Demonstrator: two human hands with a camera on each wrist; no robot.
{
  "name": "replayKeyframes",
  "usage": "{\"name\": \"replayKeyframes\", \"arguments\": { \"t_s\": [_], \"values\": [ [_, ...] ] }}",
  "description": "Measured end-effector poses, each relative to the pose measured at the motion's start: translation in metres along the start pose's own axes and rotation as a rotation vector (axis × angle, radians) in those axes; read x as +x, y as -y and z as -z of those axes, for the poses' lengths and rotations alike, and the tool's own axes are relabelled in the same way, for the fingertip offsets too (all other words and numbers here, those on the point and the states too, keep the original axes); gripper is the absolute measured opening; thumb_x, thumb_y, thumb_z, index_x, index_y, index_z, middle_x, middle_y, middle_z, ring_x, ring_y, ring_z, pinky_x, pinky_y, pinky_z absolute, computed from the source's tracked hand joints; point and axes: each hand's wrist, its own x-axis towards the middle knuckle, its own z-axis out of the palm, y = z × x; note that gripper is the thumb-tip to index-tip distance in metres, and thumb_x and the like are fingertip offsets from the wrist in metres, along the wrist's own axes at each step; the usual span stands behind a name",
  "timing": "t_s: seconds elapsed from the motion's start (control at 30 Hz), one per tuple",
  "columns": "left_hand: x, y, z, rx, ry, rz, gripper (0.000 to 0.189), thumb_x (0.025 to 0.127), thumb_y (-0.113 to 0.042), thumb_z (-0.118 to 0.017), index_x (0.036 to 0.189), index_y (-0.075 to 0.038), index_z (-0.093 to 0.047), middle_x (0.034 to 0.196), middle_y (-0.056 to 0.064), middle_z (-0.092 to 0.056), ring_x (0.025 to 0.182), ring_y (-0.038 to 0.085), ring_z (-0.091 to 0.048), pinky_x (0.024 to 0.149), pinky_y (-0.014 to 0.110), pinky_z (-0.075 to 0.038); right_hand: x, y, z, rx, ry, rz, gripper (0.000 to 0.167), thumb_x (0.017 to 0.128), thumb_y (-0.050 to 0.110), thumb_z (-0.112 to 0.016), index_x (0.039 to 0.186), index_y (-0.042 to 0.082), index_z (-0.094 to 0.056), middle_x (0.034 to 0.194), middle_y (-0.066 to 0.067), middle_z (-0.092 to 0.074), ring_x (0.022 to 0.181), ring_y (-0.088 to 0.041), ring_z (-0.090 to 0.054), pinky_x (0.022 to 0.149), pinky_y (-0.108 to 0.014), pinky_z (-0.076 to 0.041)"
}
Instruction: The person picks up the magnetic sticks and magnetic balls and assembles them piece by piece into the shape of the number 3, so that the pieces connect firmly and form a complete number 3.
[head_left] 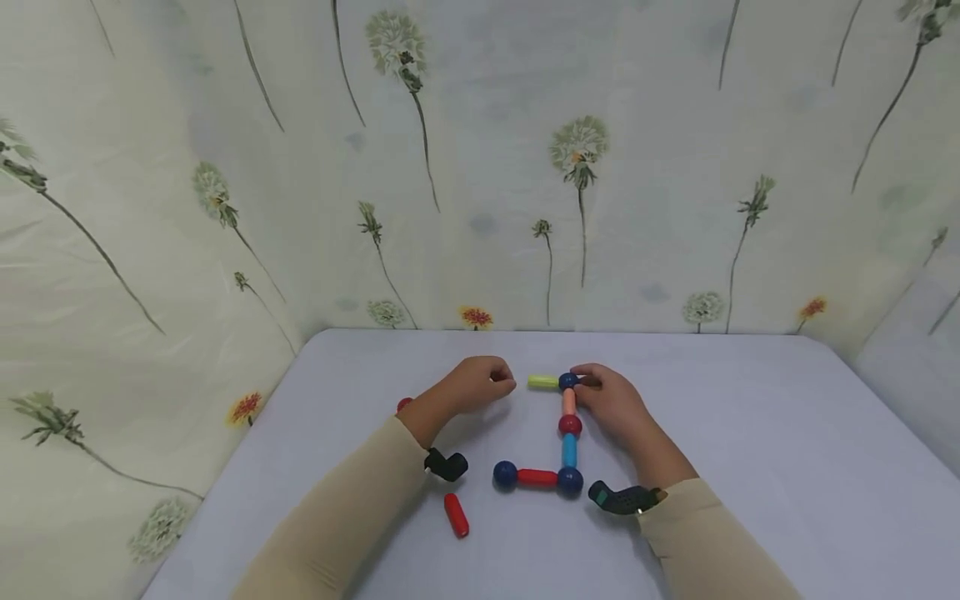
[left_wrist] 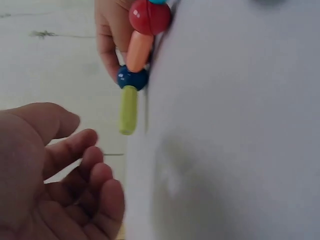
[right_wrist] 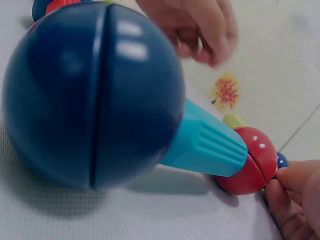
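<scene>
A chain of balls and rods lies on the table. At its far end my right hand [head_left: 613, 402] pinches a dark blue ball [head_left: 568, 381] between thumb and fingers. From that ball a yellow-green rod [head_left: 543, 382] points left and an orange rod [left_wrist: 139, 51] leads to a red ball [right_wrist: 248, 160]. A light blue rod [right_wrist: 206, 141] joins the red ball to a corner blue ball [right_wrist: 93, 97], and a red rod [head_left: 537, 477] runs on to another blue ball [head_left: 505, 475]. Left of the yellow-green rod's free end, my left hand [head_left: 477, 385] hovers with loosely curled fingers, holding nothing.
A loose red rod [head_left: 456, 515] lies on the white table [head_left: 780, 433] near my left forearm. Another red piece [head_left: 404, 403] shows partly behind that forearm. Beyond the table's back edge hangs a flower-printed cloth [head_left: 480, 167].
</scene>
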Motion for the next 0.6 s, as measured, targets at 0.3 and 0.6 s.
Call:
{"name": "replayKeyframes", "arguments": {
  "t_s": [0.3,0.6],
  "values": [
    [-0.064,0.014,0.015,0.051,0.152,-0.026,0.007,0.102,-0.031,-0.070,0.097,-0.025,-0.070,0.091,-0.004,-0.066,0.086,0.015,-0.060,0.075,0.031,-0.052,-0.003,0.000,0.001,-0.012,-0.005,0.006,0.044,0.107,0.033,-0.056,0.149,0.021,-0.055,0.152,-0.016,-0.056,0.144,-0.041,-0.045,0.113,-0.066,-0.040],
    [-0.094,0.054,0.034,0.010,-0.019,-0.040,0.006,0.102,-0.024,-0.068,0.098,-0.021,-0.070,0.094,-0.005,-0.067,0.087,0.015,-0.060,0.073,0.032,-0.053,-0.003,0.003,-0.002,0.001,-0.001,0.008,0.044,0.107,0.032,-0.056,0.149,0.020,-0.054,0.151,-0.017,-0.056,0.143,-0.041,-0.046,0.114,-0.064,-0.041]
  ]
}}
